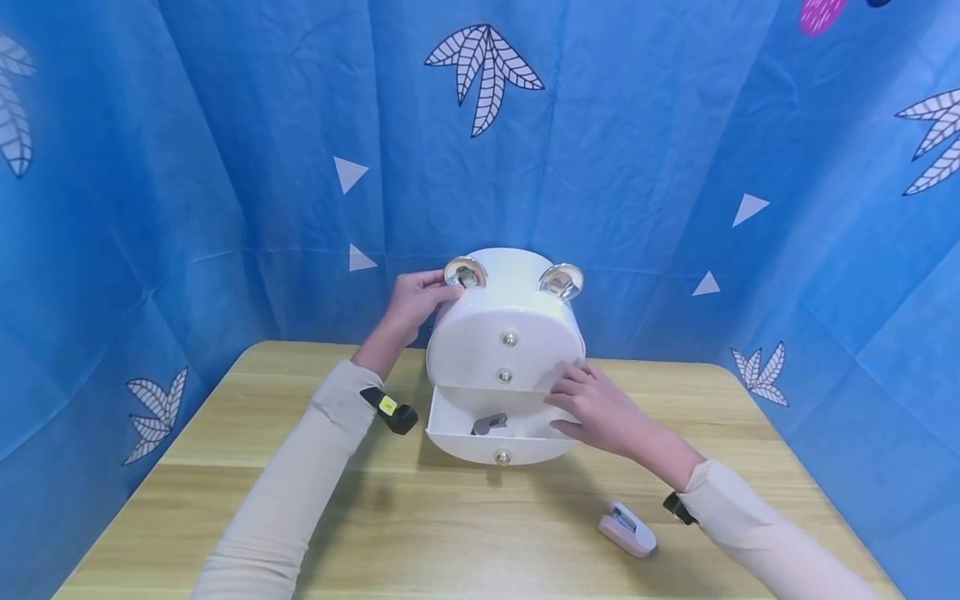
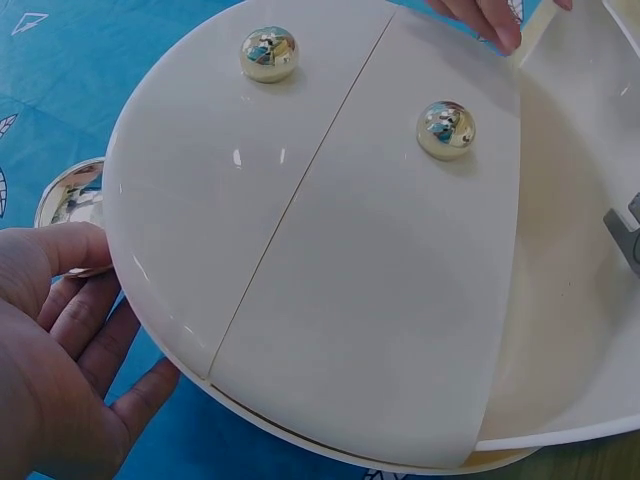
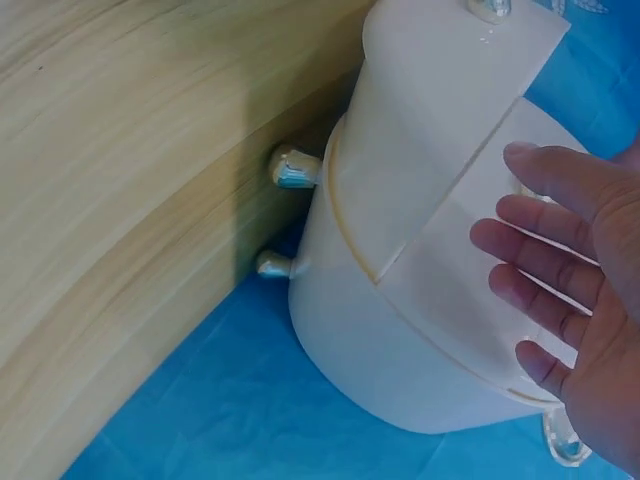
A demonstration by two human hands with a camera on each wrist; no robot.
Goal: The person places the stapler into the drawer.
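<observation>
A white drawer box (image 1: 498, 325) with two gold ears and round gold knobs stands on the table. Its bottom drawer (image 1: 457, 408) is pulled out, and a small grey clip-like thing (image 1: 490, 424) lies inside. At the box's upper left side, my left hand (image 1: 414, 302) holds it by the ear (image 1: 465, 272), thumb in front; the left wrist view shows the other fingers (image 2: 85, 315) along its side. My right hand (image 1: 588, 404) reaches over the drawer's right end, fingers spread close to the box front, nothing gripped; in the right wrist view the palm (image 3: 600, 370) shows.
On the wooden table (image 1: 420, 533) a small pale pink, stapler-like item (image 1: 627, 529) lies in front of the right hand, near the right sleeve. Blue printed cloth (image 1: 300, 208) hangs close behind the box and along both sides of the table.
</observation>
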